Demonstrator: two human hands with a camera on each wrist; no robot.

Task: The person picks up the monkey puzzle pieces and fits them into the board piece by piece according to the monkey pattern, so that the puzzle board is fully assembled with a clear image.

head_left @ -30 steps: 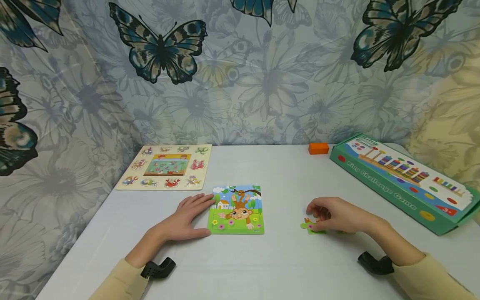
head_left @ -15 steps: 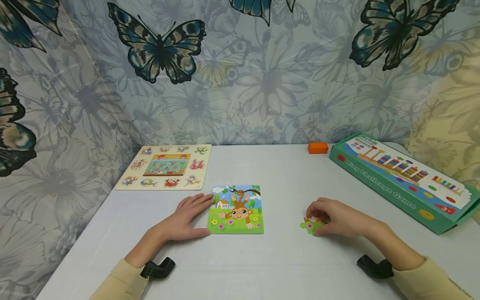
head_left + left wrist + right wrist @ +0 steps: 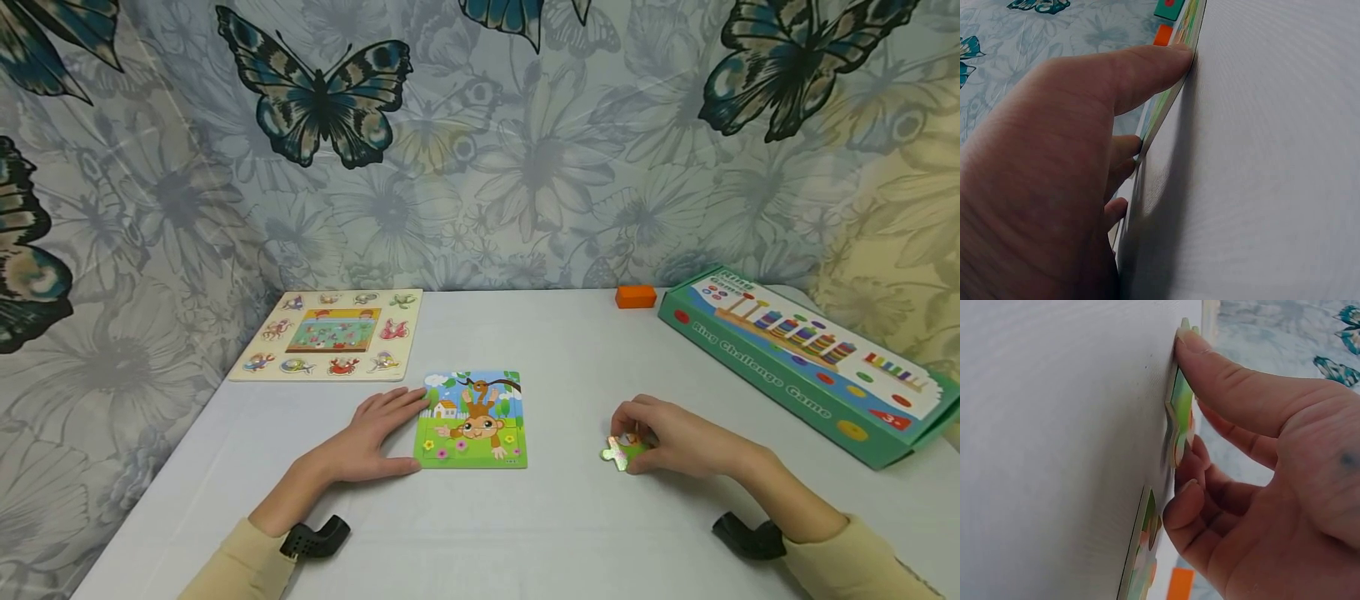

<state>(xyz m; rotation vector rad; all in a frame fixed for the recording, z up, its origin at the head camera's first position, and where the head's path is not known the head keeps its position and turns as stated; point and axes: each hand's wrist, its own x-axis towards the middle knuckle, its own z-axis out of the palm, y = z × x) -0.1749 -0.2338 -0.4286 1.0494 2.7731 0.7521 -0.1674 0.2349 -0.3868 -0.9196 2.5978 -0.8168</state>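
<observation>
A square monkey puzzle [image 3: 480, 425] lies flat on the white table. My left hand [image 3: 375, 437] rests at its left side with fingers spread, the thumb tip and fingertips touching its edge, as the left wrist view also shows. To the right, my right hand [image 3: 678, 437] pinches a small green jigsaw piece [image 3: 617, 454] between thumb and fingers, tilted so that light glints off its face. In the right wrist view the thumb presses on that piece's edge, close to the tabletop. A second jigsaw piece [image 3: 1141, 544] lies beside the curled fingers there; the hand hides it in the head view.
A wooden sea-animal board [image 3: 322, 367] lies at the back left. At the back stands an orange block [image 3: 636, 297]. A long green game box [image 3: 795, 375] lies slantwise on the right. Butterfly-printed cloth [image 3: 540, 167] hangs behind the table.
My right hand has drawn the jigsaw piece slightly nearer and tipped it up, so its face now catches the light. My left hand and the monkey puzzle have stayed put.
</observation>
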